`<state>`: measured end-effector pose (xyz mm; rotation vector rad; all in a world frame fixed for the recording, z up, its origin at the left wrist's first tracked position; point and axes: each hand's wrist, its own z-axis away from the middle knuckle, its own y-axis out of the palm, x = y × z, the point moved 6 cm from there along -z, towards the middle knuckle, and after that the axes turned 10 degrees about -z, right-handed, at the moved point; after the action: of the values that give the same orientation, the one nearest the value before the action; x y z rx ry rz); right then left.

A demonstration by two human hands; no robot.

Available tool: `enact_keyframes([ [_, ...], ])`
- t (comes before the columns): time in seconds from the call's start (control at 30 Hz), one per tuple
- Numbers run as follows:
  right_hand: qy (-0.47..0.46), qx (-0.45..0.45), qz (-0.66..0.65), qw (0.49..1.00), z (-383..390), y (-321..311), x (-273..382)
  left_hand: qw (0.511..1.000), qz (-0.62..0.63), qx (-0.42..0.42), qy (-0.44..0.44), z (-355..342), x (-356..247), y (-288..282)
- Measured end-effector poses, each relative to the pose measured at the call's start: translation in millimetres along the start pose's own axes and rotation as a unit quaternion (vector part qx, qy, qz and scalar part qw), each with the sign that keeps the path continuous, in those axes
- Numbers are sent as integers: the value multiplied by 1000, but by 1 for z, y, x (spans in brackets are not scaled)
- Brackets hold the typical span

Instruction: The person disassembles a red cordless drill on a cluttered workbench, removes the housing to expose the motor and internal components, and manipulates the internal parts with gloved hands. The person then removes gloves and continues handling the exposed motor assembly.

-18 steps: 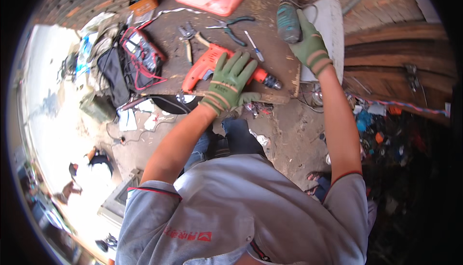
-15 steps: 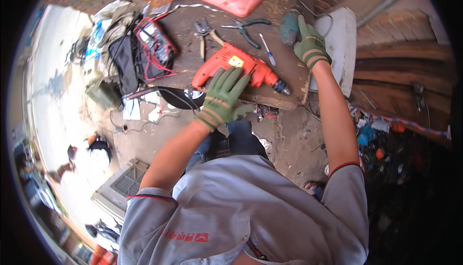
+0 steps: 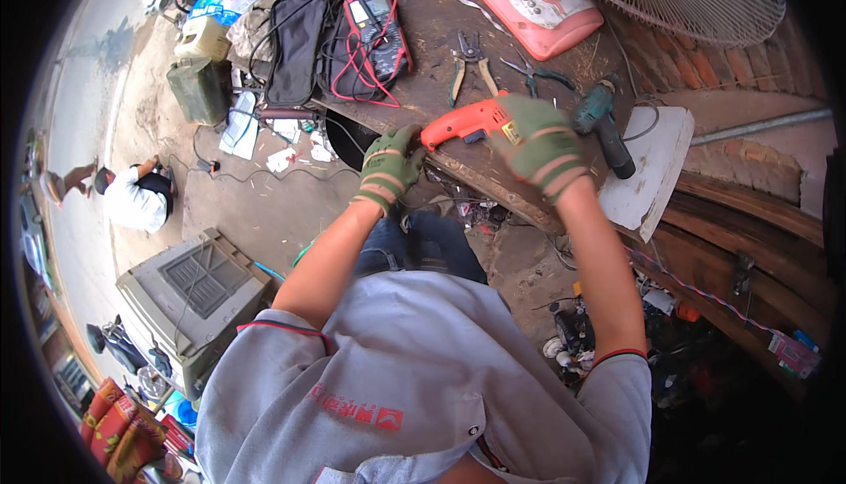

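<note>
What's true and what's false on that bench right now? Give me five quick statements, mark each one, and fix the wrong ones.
1. The right grip is over the red drill. True.
2. The green drill lies left of the red one. False: the green drill lies to its right, by the white board.
3. The multimeter lies left of the cream-handled pliers. True.
4. The pink fan base stands on the floor. False: the pink fan base is on the bench.
5. The left grip wears a green glove with paler bands. True.
</note>
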<state>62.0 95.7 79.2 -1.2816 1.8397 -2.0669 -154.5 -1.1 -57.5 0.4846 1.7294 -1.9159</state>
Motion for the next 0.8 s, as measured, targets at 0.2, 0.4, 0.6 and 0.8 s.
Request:
enact_keyframes([
  [0.2, -80, 264, 234, 932, -51, 127, 51, 958, 248, 129, -63, -14, 14, 12],
  [0.4, -107, 361, 288, 880, -62, 141, 41, 890, 423, 155, -74, -11, 15, 11],
  [0.6, -120, 397, 277, 867, -69, 145, 43, 876, 444, 170, -82, -22, 33, 28],
  [0.8, -90, 400, 212, 887, -71, 142, 34, 883, 440, 122, -110, -24, 36, 35],
])
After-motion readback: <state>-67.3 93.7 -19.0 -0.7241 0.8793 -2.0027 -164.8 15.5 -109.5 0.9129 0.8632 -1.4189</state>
